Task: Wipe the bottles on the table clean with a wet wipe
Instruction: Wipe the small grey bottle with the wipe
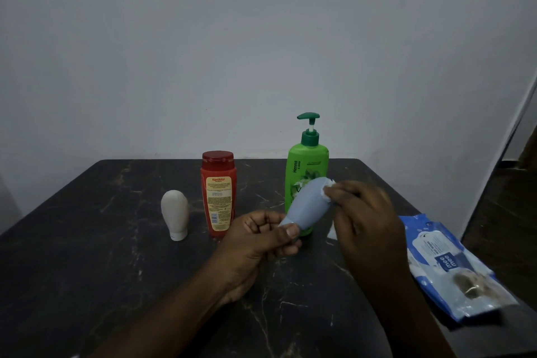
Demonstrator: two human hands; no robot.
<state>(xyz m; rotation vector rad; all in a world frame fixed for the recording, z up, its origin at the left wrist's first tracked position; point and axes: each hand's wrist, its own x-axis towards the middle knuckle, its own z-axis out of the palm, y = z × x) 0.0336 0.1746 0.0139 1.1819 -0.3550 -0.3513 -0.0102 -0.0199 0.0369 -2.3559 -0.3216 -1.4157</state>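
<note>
Over table (87,256), left hand (255,241) grips blue bottle (308,206) low; right hand (366,218) pinches wipe (328,187) against its top.

- Dark stone-look tabletop (87,256), pale veins, faint sheen.
- Glossy, smooth plastic on green pump bottle (305,166) and red bottle (218,192).
- Matt plastic on blue-grey tube (308,206) and beige tube (174,212).
- White, soft, crumpled wet wipe (328,187).
- Shiny, crinkled plastic film on wipe pack (453,267).

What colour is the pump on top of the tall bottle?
The plastic pump is dark green, clearest in the head view.
</note>
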